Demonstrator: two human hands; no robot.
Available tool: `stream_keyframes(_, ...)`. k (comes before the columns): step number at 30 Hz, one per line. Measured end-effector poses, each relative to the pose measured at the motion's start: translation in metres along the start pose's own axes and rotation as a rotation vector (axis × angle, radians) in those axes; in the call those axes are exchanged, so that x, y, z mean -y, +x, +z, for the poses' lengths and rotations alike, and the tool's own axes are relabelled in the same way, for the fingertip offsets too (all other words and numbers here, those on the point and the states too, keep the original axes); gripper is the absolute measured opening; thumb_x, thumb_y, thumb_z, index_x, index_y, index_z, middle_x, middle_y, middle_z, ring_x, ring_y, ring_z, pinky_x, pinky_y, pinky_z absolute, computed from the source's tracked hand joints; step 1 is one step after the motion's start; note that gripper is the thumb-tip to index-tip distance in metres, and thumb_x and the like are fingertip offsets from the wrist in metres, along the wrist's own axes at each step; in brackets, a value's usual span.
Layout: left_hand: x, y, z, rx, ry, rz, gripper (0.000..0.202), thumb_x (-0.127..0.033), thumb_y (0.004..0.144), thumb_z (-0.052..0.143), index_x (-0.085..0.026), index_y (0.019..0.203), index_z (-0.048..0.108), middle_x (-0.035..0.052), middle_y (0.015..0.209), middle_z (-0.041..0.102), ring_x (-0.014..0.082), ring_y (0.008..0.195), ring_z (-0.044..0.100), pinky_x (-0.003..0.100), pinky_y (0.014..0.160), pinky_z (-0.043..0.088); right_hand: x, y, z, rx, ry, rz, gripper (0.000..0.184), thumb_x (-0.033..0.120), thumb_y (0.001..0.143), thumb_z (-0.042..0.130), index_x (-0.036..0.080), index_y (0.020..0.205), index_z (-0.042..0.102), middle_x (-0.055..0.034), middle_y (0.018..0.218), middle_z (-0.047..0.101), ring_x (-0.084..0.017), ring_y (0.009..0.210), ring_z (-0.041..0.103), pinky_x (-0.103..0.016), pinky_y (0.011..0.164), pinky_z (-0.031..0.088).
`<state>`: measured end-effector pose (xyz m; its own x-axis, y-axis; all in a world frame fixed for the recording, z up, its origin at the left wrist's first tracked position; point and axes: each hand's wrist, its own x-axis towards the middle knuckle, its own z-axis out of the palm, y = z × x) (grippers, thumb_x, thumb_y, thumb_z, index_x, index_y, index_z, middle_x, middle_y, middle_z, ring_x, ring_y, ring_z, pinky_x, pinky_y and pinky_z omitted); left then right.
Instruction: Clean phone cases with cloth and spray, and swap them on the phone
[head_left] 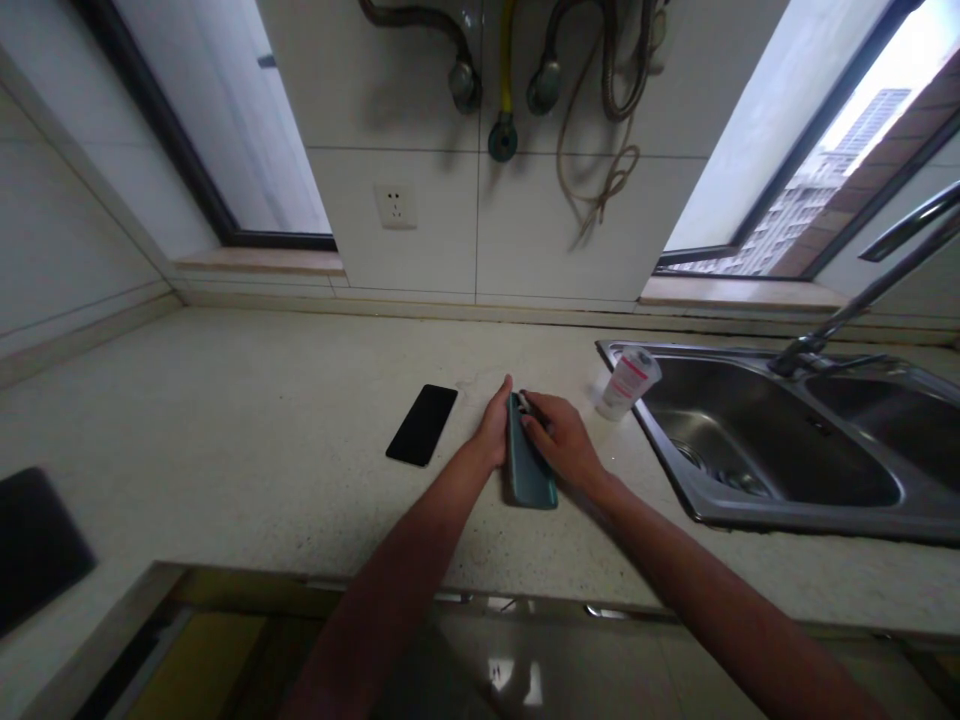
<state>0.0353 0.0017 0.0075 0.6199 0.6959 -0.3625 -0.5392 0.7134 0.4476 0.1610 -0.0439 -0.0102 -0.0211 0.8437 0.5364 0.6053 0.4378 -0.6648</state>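
Left hand [493,430] grips teal phone [532,475]; right hand [568,437] bent-fingered, can't tell grip. Counter [247,420] runs toward nine o'clock; sink rim [787,517], three.

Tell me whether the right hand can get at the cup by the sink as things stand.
Probably yes: nothing visible lies between the right hand and the nearby cup, though that hand is at the teal phone-shaped object.

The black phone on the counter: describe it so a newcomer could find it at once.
On the pale counter, find the left hand, left of the sink. Just left of that hand lies the black phone, flat and untouched. Unlike the teal phone at that hand, it is black; unlike the dark object at the left edge, it is wholly in view.
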Motion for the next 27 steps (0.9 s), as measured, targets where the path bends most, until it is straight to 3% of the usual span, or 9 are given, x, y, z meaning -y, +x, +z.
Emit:
stream_keyframes(3,0.004,-0.001,0.003,0.014,-0.007,0.037,0.061,-0.063,0.097,0.035,-0.013,0.103,0.069,0.0129,0.088,0.075,0.0246,0.085,0.073,0.037,0.089,0.055,0.012,-0.004,0.012,0.135,-0.159,-0.145,0.036,0.031,0.097,0.042,0.023,0.125,0.065,-0.0125,0.13,0.065,-0.03,0.128,0.055,-0.059,0.117,0.031)
stream_keyframes(7,0.005,-0.003,0.008,-0.019,-0.006,0.022,0.071,-0.068,0.096,0.023,-0.014,0.111,0.067,0.0148,0.095,0.075,0.0262,0.091,0.073,0.04,0.092,0.054,0.021,-0.005,0.012,0.21,-0.173,-0.185,0.041,0.025,0.098,0.037,0.02,0.13,0.062,-0.0148,0.133,0.062,-0.028,0.128,0.055,-0.051,0.111,0.043)
stream_keyframes(11,0.004,-0.002,0.008,-0.108,0.005,0.116,0.065,-0.067,0.097,0.026,-0.015,0.108,0.063,0.015,0.095,0.074,0.0272,0.09,0.073,0.042,0.087,0.056,0.024,-0.006,0.007,0.246,-0.123,-0.204,0.041,0.021,0.095,0.041,0.021,0.13,0.062,-0.0132,0.134,0.063,-0.028,0.125,0.058,-0.047,0.105,0.049)
stream_keyframes(19,-0.01,0.005,-0.01,-0.189,-0.063,0.271,0.053,-0.068,0.094,0.037,-0.019,0.103,0.055,0.0112,0.089,0.071,0.0261,0.08,0.072,0.048,0.08,0.057,0.031,-0.004,-0.007,0.39,0.064,-0.297,0.027,0.028,0.092,0.051,0.027,0.101,0.077,-0.0063,0.1,0.077,-0.024,0.099,0.07,-0.041,0.092,0.053)
stream_keyframes(24,-0.026,0.004,-0.017,-0.211,-0.13,0.301,0.042,-0.057,0.096,0.039,-0.019,0.089,0.056,0.0108,0.085,0.071,0.0241,0.078,0.071,0.047,0.081,0.056,0.044,0.0,-0.021,0.622,0.24,-0.295,0.021,0.032,0.09,0.059,0.028,0.092,0.079,-0.0044,0.091,0.078,-0.021,0.09,0.071,-0.037,0.087,0.053)
stream_keyframes(27,-0.031,0.003,-0.018,-0.216,-0.121,0.295,0.042,-0.054,0.096,0.037,-0.019,0.085,0.056,0.0108,0.083,0.071,0.0239,0.077,0.071,0.045,0.081,0.056,0.043,0.004,-0.031,0.72,0.2,-0.319,0.02,0.031,0.091,0.06,0.029,0.093,0.079,-0.0027,0.09,0.078,-0.02,0.087,0.07,-0.038,0.088,0.051)
